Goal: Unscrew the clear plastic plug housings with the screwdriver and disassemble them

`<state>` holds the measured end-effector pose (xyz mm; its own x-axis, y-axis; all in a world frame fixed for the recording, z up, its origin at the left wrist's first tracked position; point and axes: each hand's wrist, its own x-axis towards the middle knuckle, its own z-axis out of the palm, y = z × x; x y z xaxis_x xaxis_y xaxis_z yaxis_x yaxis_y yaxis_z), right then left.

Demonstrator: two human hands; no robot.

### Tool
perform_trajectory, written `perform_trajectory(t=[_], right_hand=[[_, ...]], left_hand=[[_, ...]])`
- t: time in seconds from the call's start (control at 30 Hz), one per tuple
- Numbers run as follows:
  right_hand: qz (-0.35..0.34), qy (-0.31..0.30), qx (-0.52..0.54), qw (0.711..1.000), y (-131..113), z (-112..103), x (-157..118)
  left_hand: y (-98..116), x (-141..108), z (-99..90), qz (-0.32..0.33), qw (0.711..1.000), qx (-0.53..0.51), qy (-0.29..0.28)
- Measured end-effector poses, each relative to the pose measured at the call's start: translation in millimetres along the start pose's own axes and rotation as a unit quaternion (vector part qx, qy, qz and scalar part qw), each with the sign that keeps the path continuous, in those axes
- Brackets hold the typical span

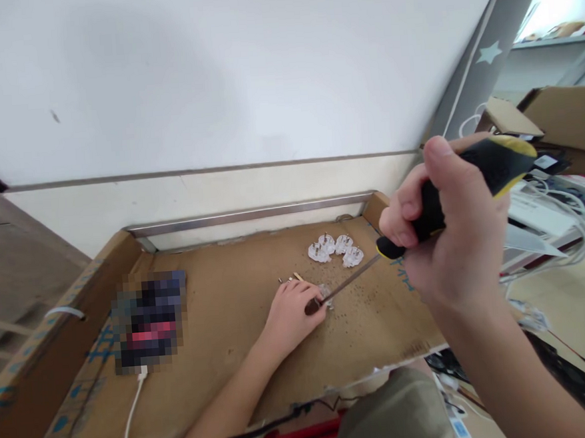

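Observation:
My right hand (452,214) is wrapped round the black-and-yellow handle of a screwdriver (357,278), raised over the right side of the cardboard. Its long metal shaft slants down left to the fingertips of my left hand (296,310). Those fingers are closed on a small clear plastic piece (326,295), partly hidden behind them and the shaft. A dark brown spot (312,305) shows at the thumb and fingertips; I cannot make out what it is. Beyond lie several clear plastic pieces with metal pins (327,243). Small metal pins (297,277) lie just past my left knuckles.
The work surface is a cardboard sheet (218,297) with raised sides, against a white wall. Dark specks are scattered right of my left hand. On the left lies a blurred-out device (152,322) with a white cable (131,417). Boxes and white cables (578,219) crowd the right.

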<state>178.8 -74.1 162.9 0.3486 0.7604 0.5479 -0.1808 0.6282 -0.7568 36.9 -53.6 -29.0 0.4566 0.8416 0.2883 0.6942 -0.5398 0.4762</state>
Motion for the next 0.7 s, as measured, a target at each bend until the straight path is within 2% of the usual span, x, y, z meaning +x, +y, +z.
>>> perform_trajectory(t=[0.3, 0.53, 0.63, 0.7], right_hand=[[0.011, 0.003, -0.007, 1.000, 0, 0, 0], [0.003, 0.063, -0.044, 0.997, 0, 8, -4], [-0.016, 0.048, -0.064, 0.997, 0, 14, -5], [-0.015, 0.013, -0.063, 0.998, 0, 16, -4]], left_hand=[[-1, 1, 0.2, 0.004, 1.000, -0.001, 0.004], [-1, 1, 0.6, 0.004, 1.000, 0.007, 0.003], [-1, 1, 0.1, 0.011, 1.000, 0.011, 0.000], [-1, 1, -0.6, 0.015, 1.000, 0.015, -0.003]])
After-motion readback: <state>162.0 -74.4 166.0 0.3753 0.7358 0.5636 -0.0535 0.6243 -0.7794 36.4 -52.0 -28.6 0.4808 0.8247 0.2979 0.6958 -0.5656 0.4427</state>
